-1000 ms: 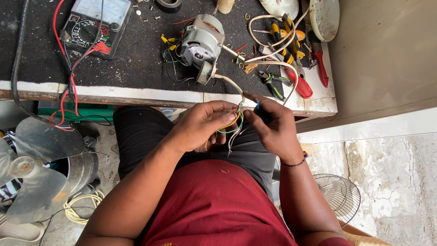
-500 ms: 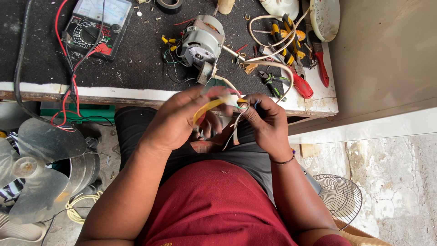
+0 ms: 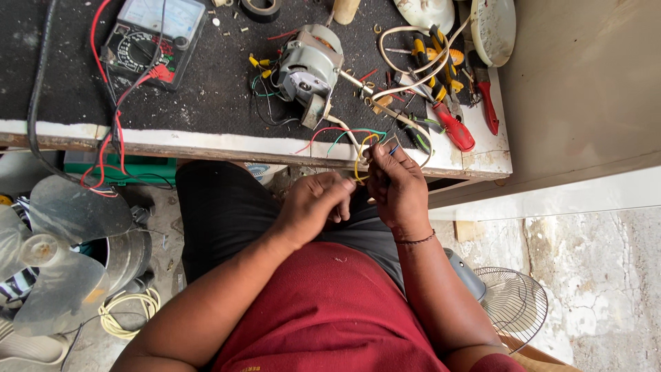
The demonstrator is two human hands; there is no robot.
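Note:
My right hand (image 3: 398, 187) pinches a bundle of thin coloured wires (image 3: 358, 141), red, green, yellow and blue, just below the workbench's white front edge (image 3: 227, 146). These wires run up to a small grey electric motor (image 3: 310, 69) lying on the black mat. My left hand (image 3: 315, 205) sits beside the right one with its fingers curled at the wires' lower ends. Both hands hover over my lap, in front of the bench.
An analogue multimeter (image 3: 157, 38) with red and black leads lies at the bench's left. Screwdrivers and red-handled pliers (image 3: 456, 122) crowd the right end with a white cable. Clear fan blades (image 3: 65, 241) stand on the floor at left, a fan grille (image 3: 513, 303) at right.
Both hands have shifted slightly right. My left hand has dropped lower and let its fingers curl, while my right hand has risen to the bench edge with the wires.

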